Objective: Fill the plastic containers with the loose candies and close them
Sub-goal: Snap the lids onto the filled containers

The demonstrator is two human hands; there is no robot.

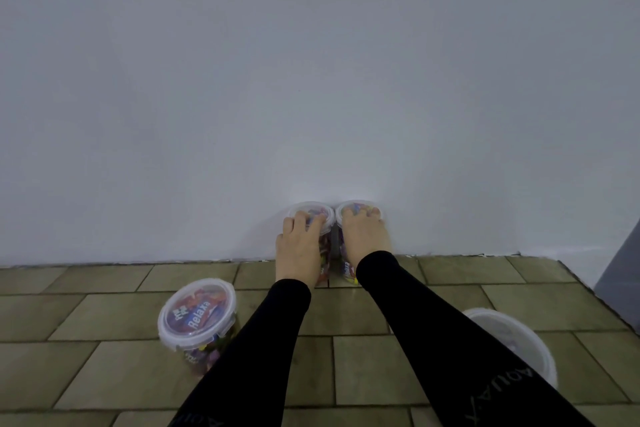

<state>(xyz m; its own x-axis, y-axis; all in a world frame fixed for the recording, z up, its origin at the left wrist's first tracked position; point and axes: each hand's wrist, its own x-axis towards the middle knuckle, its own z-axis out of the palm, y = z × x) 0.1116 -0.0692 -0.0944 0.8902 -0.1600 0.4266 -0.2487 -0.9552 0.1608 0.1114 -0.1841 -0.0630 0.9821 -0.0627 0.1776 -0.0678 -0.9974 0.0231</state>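
The floor [363, 367] is laid with olive-green rectangular tiles in a staggered pattern with dark joints, and it meets a pale wall [311, 80] at 12 o'clock. Four clear plastic tubs stand on it. Two lidded tubs of candies, the left one [320, 236] and the right one [346, 253], sit touching each other against the wall. A third lidded tub [197, 317] marked "Relaxa" stands at 8 o'clock. A white-rimmed tub [519, 340] stands at 4 o'clock, partly hidden by a black sleeve [450, 340].

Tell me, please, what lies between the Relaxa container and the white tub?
In the head view, both black sleeves cross tiled floor between the Relaxa container and white tub.
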